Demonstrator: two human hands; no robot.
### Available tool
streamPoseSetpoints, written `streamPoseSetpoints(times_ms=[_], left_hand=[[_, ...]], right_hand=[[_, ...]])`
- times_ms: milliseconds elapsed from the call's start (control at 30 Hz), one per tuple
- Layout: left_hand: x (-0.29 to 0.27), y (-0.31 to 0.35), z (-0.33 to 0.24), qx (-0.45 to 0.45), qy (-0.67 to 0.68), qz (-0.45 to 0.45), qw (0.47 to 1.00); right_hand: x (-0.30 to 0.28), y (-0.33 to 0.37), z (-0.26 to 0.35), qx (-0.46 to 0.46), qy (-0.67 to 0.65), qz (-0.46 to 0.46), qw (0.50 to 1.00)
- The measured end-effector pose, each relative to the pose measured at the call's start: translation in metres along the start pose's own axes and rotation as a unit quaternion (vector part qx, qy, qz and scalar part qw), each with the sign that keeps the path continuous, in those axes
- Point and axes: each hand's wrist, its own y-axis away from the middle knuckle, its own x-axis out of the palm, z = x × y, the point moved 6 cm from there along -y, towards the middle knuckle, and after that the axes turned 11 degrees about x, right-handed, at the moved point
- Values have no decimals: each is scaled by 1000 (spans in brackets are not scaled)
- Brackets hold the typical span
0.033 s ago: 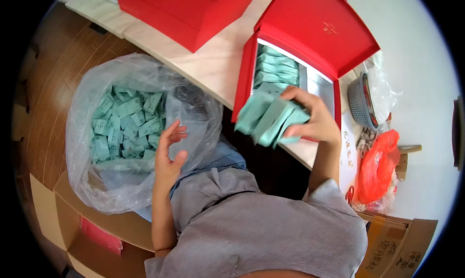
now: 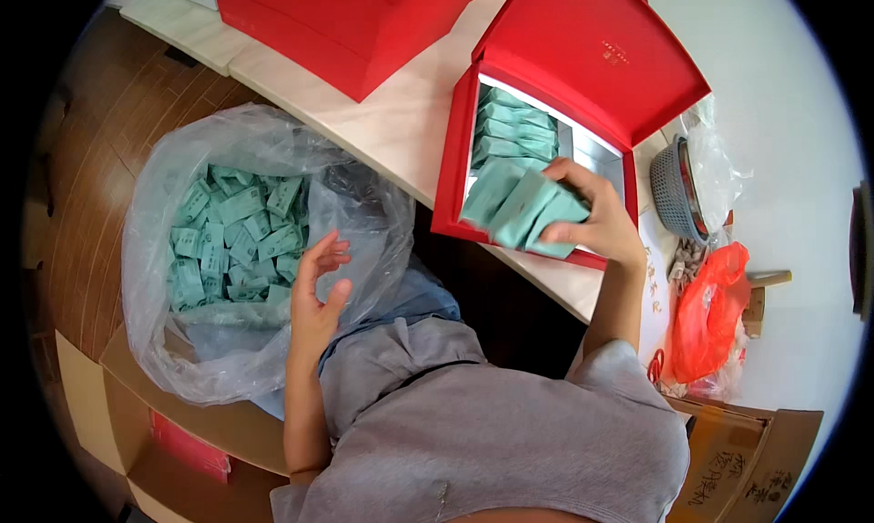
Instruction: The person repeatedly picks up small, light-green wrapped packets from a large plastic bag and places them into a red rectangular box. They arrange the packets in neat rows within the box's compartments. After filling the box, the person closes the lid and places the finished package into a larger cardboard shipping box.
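My right hand [image 2: 603,215] grips a row of several pale green packets [image 2: 523,208], thumb on the near side and fingers on the far side. It holds them over the near end of an open red box [image 2: 459,141], tilted and slightly blurred. Inside the box, a column of similar green packets [image 2: 514,127] fills the left compartment; a white divider and a bare-looking right part show beside it. My left hand [image 2: 319,295] is open with nothing in it, fingers apart. It hovers by the right side of a clear plastic bag [image 2: 164,341] holding many loose green packets [image 2: 238,236].
The box stands on a pale table [image 2: 337,127], beside a large red box or bag [image 2: 346,22]. To the right are a grey basket [image 2: 674,186], an orange-red plastic bag [image 2: 710,314] and red-handled scissors [image 2: 655,365]. Cardboard boxes [image 2: 182,396] sit below the clear bag.
My right hand has shifted slightly, bringing the green packets up and to the right, closer over the box. My left hand stays nearly in place.
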Motion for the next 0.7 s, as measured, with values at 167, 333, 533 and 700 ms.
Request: streamPoseSetpoints(times_ms=[167,333,533,700], left_hand=[[3,4,13,-81,7,-19,997],[-12,12,20,-109,0,-67,992],[-27,30,45,-129,-9,-93,987],[-36,34,57,-167,9,-128,978]], right_hand=[[-18,-4,-39,31,229,-148,962],[26,-24,-45,-23,393,-238,888],[-20,-5,-26,-41,260,-262,928],[-46,4,7,-49,172,-476,861]])
